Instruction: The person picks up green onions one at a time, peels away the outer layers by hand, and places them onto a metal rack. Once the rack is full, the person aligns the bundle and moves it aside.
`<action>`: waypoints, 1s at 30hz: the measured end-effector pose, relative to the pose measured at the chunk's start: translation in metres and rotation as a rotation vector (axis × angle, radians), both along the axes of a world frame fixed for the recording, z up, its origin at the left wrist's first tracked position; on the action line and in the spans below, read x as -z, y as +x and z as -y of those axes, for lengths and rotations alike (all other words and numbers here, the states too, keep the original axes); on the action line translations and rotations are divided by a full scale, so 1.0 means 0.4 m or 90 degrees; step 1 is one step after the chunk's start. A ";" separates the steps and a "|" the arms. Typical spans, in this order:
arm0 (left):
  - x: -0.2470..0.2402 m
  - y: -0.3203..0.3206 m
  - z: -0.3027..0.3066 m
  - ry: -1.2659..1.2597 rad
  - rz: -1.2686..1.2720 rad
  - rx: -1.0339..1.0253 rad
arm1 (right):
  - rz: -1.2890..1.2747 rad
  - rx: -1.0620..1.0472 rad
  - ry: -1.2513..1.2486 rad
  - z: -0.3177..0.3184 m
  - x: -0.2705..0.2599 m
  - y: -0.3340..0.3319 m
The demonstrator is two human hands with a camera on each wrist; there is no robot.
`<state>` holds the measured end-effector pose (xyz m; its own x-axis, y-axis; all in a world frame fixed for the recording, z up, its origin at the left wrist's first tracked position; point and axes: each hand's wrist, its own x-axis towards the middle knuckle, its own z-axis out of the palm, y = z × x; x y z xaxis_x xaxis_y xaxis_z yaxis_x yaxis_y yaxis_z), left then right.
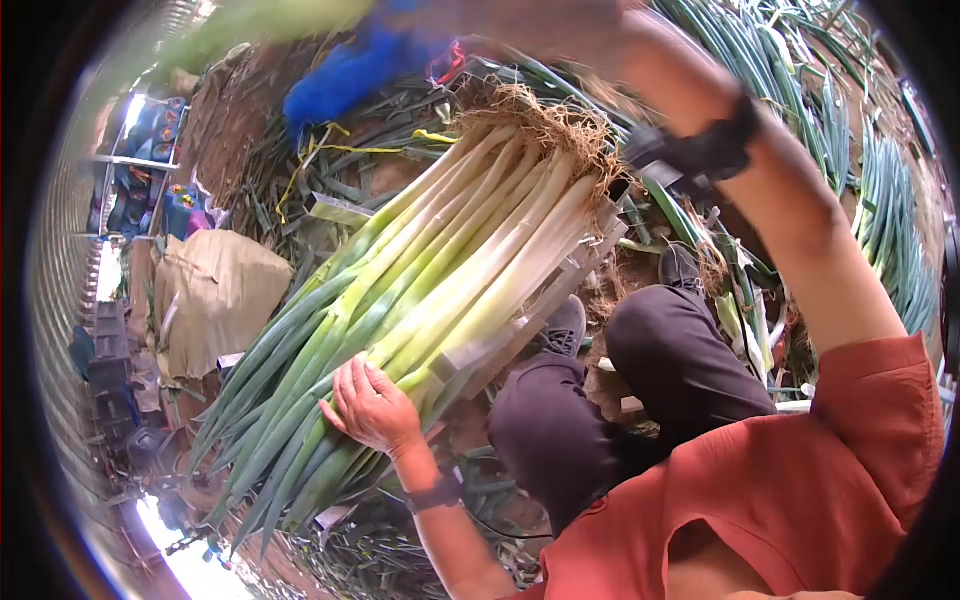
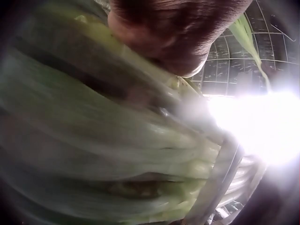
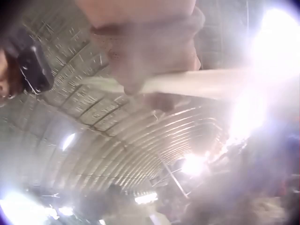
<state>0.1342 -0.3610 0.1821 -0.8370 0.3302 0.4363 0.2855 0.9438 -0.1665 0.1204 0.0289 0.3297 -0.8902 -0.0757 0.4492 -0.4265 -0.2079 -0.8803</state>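
Note:
A thick bundle of long green onions (image 1: pixel 470 240) lies slanting in front of me, its brown roots (image 1: pixel 540 125) at the far end and its green leaves toward the near left. My left hand (image 1: pixel 375 405) rests on the leaves with fingers spread; the left wrist view shows it close over the stalks (image 2: pixel 117 136). Raised at the top of the head view, my right hand (image 1: pixel 560 25) is blurred. In the right wrist view its fingers grip a single pale green onion stalk (image 3: pixel 187 84). A blurred green streak of leaf (image 1: pixel 220 35) crosses the top left corner.
A metal cradle (image 1: pixel 325 210) supports the bundle. Beyond it are blue netting (image 1: pixel 355 75) and yellow cord (image 1: pixel 375 150). A tan sack (image 1: pixel 215 290) stands left, with crates (image 1: pixel 108 345) beside it. More green onions (image 1: pixel 890 220) lie at right. My knees (image 1: pixel 560 420) are close to the cradle.

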 end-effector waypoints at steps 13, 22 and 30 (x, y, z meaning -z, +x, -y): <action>-0.003 -0.014 0.005 0.035 -0.011 0.057 | 0.116 0.059 0.752 0.272 0.440 -0.048; -0.161 -0.084 0.008 0.092 0.392 -0.130 | 0.169 0.023 0.757 0.286 0.443 0.004; -0.275 0.012 -0.064 0.161 0.244 -0.183 | 0.176 0.137 0.753 0.304 0.452 0.020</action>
<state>0.1391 -0.3352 0.2920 -0.9929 -0.0113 0.1184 0.0056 0.9899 0.1419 0.1283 -0.0927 0.1488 -0.9890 -0.1478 -0.0021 -0.1227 0.8289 -0.5458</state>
